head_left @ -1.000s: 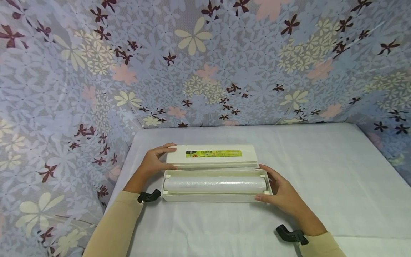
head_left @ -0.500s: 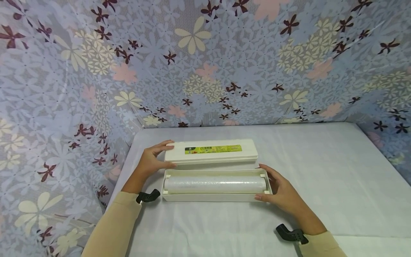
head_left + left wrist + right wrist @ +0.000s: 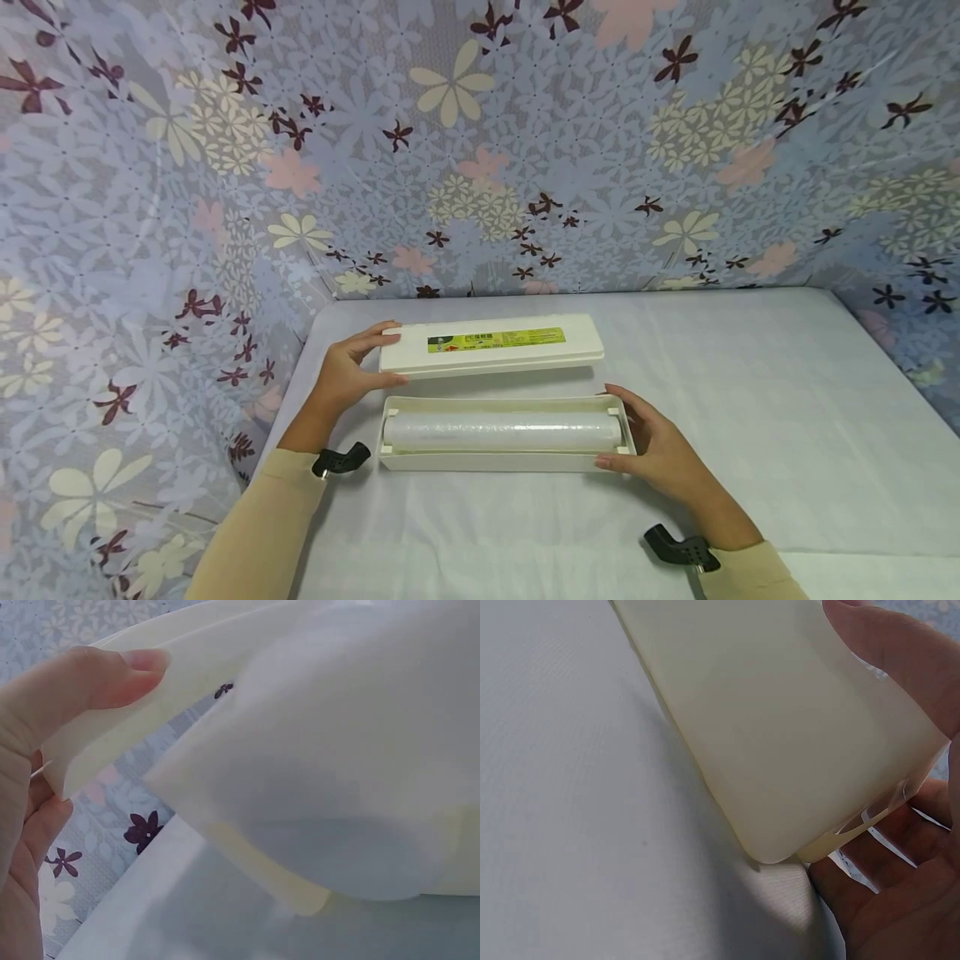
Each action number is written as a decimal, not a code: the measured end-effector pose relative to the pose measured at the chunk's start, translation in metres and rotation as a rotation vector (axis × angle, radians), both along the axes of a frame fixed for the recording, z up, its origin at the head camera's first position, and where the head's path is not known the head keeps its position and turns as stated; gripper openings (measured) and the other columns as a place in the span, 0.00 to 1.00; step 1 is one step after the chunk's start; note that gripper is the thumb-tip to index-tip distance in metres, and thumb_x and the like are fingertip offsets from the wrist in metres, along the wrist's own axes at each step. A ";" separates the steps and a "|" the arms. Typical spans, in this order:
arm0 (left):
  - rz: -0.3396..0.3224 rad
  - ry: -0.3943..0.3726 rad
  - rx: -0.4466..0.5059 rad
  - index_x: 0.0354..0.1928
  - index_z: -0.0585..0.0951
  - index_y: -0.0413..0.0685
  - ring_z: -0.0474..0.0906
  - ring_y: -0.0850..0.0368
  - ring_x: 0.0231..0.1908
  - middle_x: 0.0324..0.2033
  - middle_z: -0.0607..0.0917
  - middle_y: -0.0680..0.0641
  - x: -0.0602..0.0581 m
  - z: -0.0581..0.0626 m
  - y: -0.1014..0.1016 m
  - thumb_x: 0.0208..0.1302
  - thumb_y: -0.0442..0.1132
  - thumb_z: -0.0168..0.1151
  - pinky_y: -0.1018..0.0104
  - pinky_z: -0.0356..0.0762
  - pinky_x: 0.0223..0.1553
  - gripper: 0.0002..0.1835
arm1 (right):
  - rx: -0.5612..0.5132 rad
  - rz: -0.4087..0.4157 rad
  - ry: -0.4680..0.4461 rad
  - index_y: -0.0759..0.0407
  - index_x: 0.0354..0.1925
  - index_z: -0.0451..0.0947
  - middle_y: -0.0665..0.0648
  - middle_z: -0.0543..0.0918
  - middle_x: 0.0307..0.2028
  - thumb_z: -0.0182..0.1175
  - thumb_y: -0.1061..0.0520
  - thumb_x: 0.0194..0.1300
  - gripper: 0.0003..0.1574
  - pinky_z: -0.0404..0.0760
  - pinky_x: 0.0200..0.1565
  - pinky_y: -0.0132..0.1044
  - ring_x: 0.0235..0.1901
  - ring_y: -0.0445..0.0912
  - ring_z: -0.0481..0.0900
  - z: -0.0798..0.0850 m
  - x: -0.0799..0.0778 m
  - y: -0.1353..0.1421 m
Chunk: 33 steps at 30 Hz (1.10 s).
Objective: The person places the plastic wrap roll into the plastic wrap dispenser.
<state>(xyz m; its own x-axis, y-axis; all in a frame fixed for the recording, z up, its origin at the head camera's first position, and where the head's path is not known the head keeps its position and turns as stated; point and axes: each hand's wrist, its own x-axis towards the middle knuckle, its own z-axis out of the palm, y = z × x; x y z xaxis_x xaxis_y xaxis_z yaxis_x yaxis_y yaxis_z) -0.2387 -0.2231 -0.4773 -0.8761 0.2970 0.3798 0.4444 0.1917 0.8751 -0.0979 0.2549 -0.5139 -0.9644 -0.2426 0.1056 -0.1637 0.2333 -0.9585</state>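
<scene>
My left hand [image 3: 347, 367] grips the left end of a long white lid [image 3: 491, 361] with a yellow-green label, thumb on its near side and fingers at the far side. The lid is apart from its box and slants slightly, right end raised. Nearer to me the open white cling film box [image 3: 502, 462] holds a roll of cling film [image 3: 502, 431]. My right hand [image 3: 660, 454] clasps the box's right end, thumb on the front wall. In the left wrist view the thumb lies along the lid's wall [image 3: 112, 727]; in the right wrist view fingers curl under the box [image 3: 780, 735].
A white cloth [image 3: 750, 400] covers the table. Floral fabric [image 3: 480, 167] hangs behind it and along the left side. Each wrist wears a black camera mount, one near the box's left end [image 3: 341, 458].
My left hand has lifted the lid up and away from the box, widening the gap between them. My right hand and the box have stayed put.
</scene>
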 end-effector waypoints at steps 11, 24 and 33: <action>-0.025 0.088 0.079 0.56 0.86 0.30 0.71 0.44 0.70 0.63 0.81 0.34 0.008 0.009 -0.003 0.37 0.15 0.84 0.57 0.66 0.69 0.36 | 0.001 0.004 0.009 0.61 0.81 0.57 0.65 0.72 0.69 0.84 0.64 0.52 0.66 0.79 0.55 0.33 0.63 0.49 0.76 0.000 -0.001 0.000; -0.061 0.097 0.167 0.56 0.84 0.26 0.70 0.41 0.70 0.64 0.79 0.30 0.017 0.017 -0.009 0.38 0.12 0.81 0.54 0.66 0.69 0.36 | -0.001 0.007 0.010 0.61 0.81 0.57 0.65 0.71 0.70 0.83 0.65 0.52 0.66 0.78 0.56 0.32 0.63 0.46 0.76 -0.002 -0.002 0.000; -0.062 0.083 0.194 0.56 0.84 0.24 0.71 0.42 0.70 0.64 0.78 0.29 0.028 0.019 -0.008 0.38 0.12 0.81 0.55 0.65 0.70 0.35 | -0.010 0.009 0.011 0.61 0.81 0.57 0.66 0.70 0.71 0.83 0.65 0.52 0.67 0.79 0.55 0.33 0.63 0.44 0.76 -0.002 -0.003 0.001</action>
